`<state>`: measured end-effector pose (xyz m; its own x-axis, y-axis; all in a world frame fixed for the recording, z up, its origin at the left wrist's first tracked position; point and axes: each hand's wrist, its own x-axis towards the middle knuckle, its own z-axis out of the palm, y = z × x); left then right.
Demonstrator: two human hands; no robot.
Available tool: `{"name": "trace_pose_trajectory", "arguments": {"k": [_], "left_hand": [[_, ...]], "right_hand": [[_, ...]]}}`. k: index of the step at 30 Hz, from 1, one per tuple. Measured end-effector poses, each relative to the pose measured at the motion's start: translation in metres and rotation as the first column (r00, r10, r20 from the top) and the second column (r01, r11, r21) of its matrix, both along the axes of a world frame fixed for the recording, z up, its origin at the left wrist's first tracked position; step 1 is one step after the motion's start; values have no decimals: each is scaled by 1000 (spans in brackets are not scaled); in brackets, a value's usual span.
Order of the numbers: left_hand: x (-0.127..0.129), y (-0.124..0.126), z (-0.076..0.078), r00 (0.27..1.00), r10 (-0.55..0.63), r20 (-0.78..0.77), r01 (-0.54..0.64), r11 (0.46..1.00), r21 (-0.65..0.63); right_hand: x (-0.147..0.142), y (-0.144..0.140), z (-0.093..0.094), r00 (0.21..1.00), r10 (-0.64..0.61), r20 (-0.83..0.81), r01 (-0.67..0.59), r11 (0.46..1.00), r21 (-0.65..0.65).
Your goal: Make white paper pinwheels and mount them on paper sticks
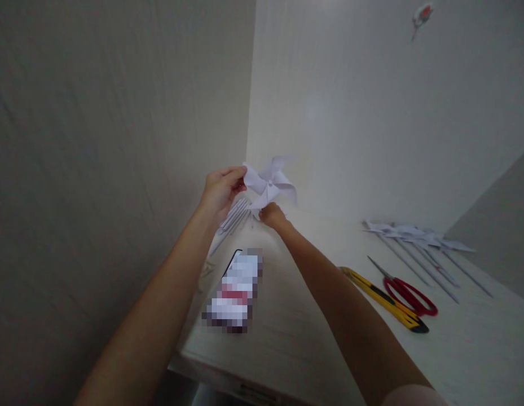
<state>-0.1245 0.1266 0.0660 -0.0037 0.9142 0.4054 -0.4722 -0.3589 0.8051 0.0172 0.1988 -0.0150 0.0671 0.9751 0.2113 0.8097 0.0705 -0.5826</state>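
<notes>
A white paper pinwheel (269,184) with curled blades is held up near the corner of the walls. My left hand (223,189) is closed, its thumb and fingers pinching the tip of the left blade. Just under the pinwheel, my right hand (273,215) is curled closed and appears to grip it from below. The blades and the hand itself hide the exact spot it holds. Beneath and behind my left hand lie several rolled white paper sticks (235,217).
A phone (234,290) with a blurred screen lies in front. Right of my right forearm are a yellow box cutter (382,299) and red-handled scissors (408,293). Several finished-looking pinwheels (418,234) on sticks lie further right. Walls rise at the left and back; the table's front edge (211,366) is near.
</notes>
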Motion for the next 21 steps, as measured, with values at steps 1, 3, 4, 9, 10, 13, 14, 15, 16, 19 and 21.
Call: {"name": "trace_pose_trajectory", "arguments": {"k": [1,3,4,9,10,13,14,15,16,19,21], "left_hand": [[-4,1,-1,1000,-1,12,1,1000,0],[-10,3,-4,999,2,37,-2,1000,-5],[-13,4,-6,999,5,46,-4,1000,-10],[-18,4,-13,997,-22,68,25,999,-35],[-16,3,-14,997,-39,71,42,998,-39],[-5,-4,-19,994,-91,65,94,994,-46],[2,-7,-21,993,-105,59,108,993,-49],[8,-11,-23,992,-121,46,123,991,-49],[16,-15,-26,990,-140,26,141,989,-49],[39,-28,-34,977,-203,-59,200,978,-60],[55,-35,-39,971,-211,-112,204,977,-67]], "right_hand": [[0,2,1,1000,1,-18,-1,1000,-4],[4,3,4,997,12,-74,-14,1000,-23],[7,1,5,993,27,-113,-32,999,-41],[31,-38,5,907,135,-400,-174,983,-64],[38,-51,4,877,154,-455,-196,980,-46],[61,-91,2,798,196,-570,-229,973,14],[69,-104,3,777,206,-595,-230,973,36],[76,-117,5,752,215,-623,-225,972,64],[84,-129,9,719,227,-657,-214,972,102],[107,-163,24,621,260,-740,-101,962,253],[119,-185,35,649,227,-726,56,938,343]]}}
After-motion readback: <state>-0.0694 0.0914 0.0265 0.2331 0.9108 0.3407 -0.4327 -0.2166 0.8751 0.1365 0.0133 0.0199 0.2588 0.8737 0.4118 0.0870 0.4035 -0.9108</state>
